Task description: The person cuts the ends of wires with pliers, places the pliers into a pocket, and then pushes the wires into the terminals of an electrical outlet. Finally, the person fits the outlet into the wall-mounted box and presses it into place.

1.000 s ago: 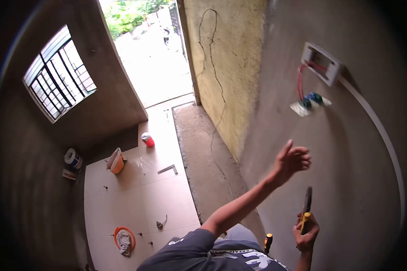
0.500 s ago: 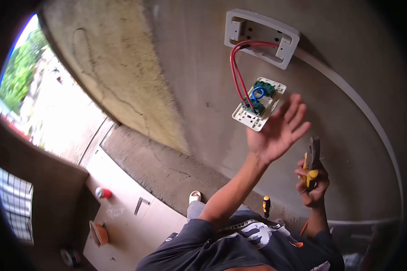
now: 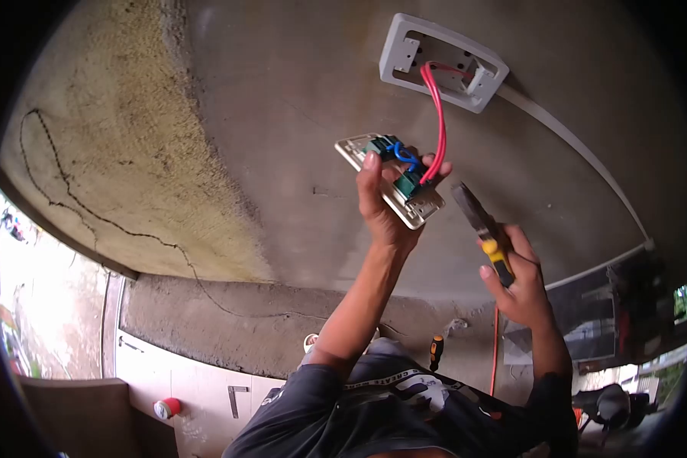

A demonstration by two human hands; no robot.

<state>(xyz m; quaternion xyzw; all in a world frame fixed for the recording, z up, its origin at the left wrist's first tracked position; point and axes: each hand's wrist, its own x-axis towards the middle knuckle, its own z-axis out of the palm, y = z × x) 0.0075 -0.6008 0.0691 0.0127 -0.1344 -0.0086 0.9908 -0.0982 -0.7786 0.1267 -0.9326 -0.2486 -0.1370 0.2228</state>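
Observation:
My left hand [image 3: 375, 206] grips a white wall plate [image 3: 406, 183] by its edges, its back with green terminal blocks facing me. A short blue wire [image 3: 403, 156] loops between the blocks. From the plate, red wires [image 3: 440, 122] run up into a white rectangular wall box [image 3: 391, 57], which is open at the front. Closed around the yellow-and-black handles of a pair of pliers [image 3: 477, 217] is my right hand [image 3: 523, 282]. The jaws point up and left, a little apart from the plate's lower right side.
White trunking [image 3: 588, 143] curves down the wall from the box. A dark thin wire [image 3: 122, 227] hangs over the rough wall at left. Below are a yellow-and-black screwdriver [image 3: 436, 353], an orange cord [image 3: 496, 351], a red-and-white cylinder [image 3: 168, 408] and an L-shaped metal piece [image 3: 235, 401].
My left hand has gone from an open palm beside the hanging plate to gripping it, and the plate is turned and further left. The pliers have moved up and left, nearer the plate.

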